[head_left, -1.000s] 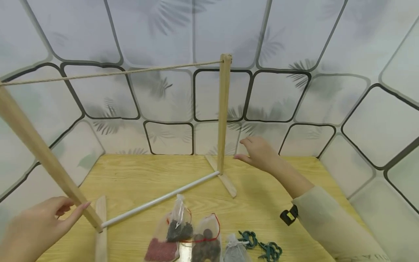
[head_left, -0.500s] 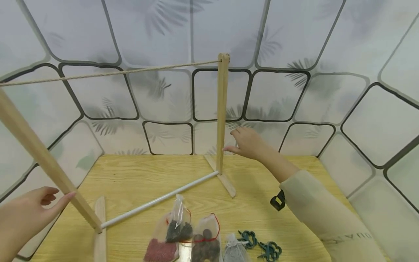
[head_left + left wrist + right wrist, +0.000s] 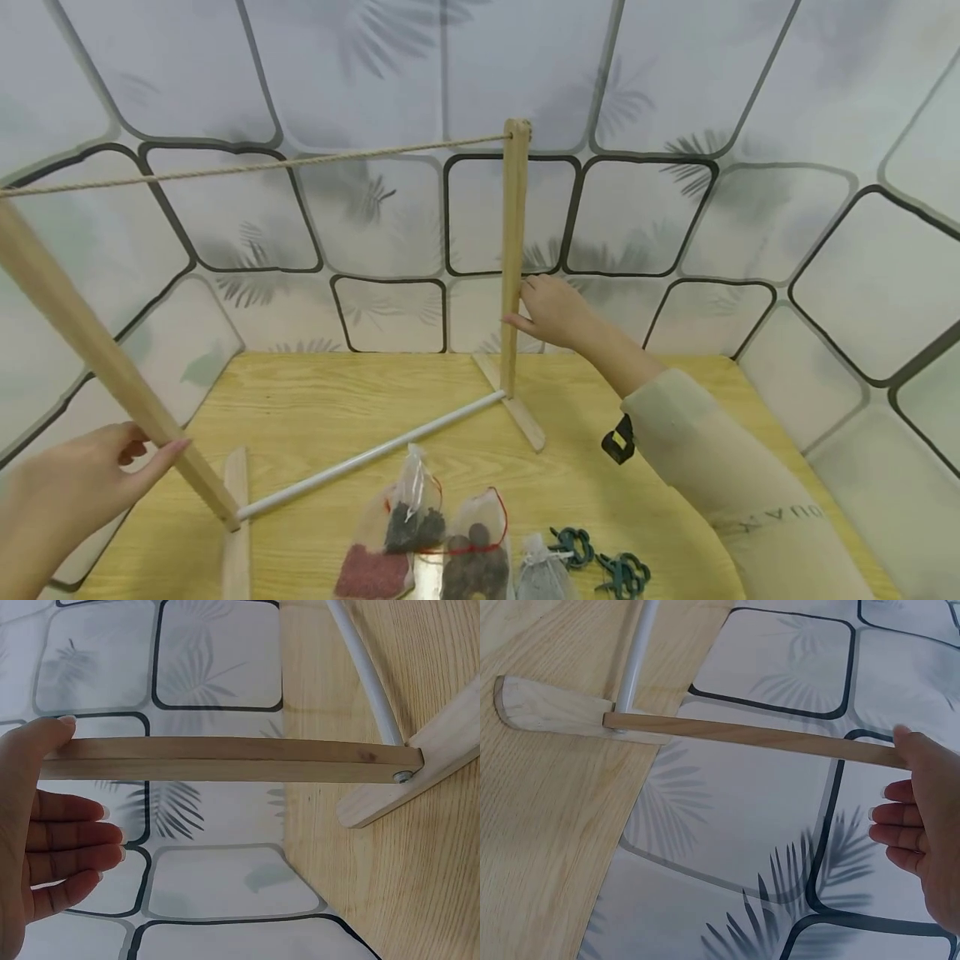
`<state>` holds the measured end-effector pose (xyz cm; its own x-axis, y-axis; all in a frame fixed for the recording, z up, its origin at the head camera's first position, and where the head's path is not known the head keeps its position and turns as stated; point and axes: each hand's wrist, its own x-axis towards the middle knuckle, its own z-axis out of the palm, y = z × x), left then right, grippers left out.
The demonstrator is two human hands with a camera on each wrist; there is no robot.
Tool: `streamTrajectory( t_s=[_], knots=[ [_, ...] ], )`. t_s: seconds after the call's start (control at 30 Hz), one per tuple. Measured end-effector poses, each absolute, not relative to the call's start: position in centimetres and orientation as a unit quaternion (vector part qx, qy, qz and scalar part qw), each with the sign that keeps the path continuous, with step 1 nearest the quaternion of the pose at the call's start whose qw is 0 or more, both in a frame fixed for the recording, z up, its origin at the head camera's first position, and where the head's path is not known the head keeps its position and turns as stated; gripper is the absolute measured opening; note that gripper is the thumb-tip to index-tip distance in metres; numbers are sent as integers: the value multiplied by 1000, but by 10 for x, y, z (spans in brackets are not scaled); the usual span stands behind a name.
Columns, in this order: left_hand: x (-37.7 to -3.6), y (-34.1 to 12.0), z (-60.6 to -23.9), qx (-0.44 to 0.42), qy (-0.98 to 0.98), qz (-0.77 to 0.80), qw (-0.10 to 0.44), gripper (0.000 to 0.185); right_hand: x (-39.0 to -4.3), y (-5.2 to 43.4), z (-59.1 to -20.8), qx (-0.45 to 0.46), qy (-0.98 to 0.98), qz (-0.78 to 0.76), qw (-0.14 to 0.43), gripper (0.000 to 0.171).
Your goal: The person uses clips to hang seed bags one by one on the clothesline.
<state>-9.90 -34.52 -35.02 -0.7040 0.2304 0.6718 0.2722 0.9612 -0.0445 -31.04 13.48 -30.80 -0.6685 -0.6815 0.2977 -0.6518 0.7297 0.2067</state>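
The posts and table are matt, grained wood; the rope is rough fibre; the white rod is smooth.

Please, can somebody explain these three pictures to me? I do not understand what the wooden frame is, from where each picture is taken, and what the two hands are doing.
One person wears three cameras: one on the head, one on each wrist. The head view shows a small wooden rack on a table: two upright posts joined by a rope on top and a white rod below. The left hand touches the near post with thumb and fingertips; the right hand touches the far post. The fingers look fairly straight, not wrapped around. Each wrist view shows its own hand and post from close. In front lie small mesh bags with dark fillings and green clips.
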Motion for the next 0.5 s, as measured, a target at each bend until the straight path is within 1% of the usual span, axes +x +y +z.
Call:
streamTrajectory(
  t_s=[0.1, 0.2, 0.33, 0.43, 0.5],
  knots=[
    [-99, -346, -351, -140, -916, -32, 375, 85, -312, 132, -307, 366, -913, -52, 175, 44],
    [-99, -344, -350, -136, -920, -28, 368, 83, -312, 130, -306, 367, -913, -50, 173, 42],
    [-102, -341, -348, -151, -916, -3, 372, 82, -314, 130, -308, 362, -916, -25, 170, 37],
    [-106, -339, -348, -176, -894, 21, 412, 81, -313, 130, -308, 350, -925, 11, 150, 33],
    [-108, -338, -347, -183, -886, 29, 425, 78, -313, 131, -309, 337, -932, 37, 130, 31]
  ],
)
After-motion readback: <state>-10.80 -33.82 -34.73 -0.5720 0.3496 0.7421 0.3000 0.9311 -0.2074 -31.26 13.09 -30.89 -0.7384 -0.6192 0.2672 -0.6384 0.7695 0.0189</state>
